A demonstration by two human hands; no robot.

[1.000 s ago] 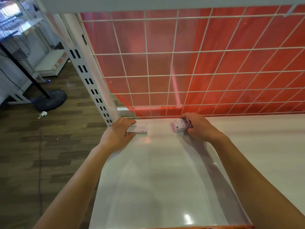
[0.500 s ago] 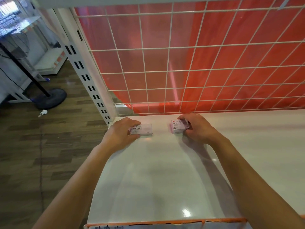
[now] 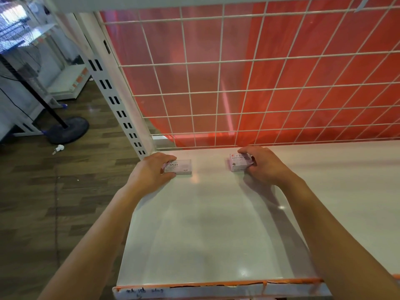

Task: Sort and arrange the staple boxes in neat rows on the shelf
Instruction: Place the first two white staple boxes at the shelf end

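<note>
Past the front edge of the shelf (image 3: 205, 230), our left hand (image 3: 149, 173) pinches the staples box (image 3: 181, 168) by its left end. Our right hand (image 3: 265, 166) curls over the clips box (image 3: 238, 163) from its right. Both boxes lie flat between the hands, long axes running hand to hand, well apart. Just beyond stands the grid (image 3: 218, 92). We judge closing that gap comes next.

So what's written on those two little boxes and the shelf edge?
"STAPLES": staples box, gripped by the left hand.
"PAPER CLIP...": pink box in the right hand; ending hidden by fingers.
Finer print on both boxes: too small.
Handwriting on the shelf's front strip: too blurred.
</note>
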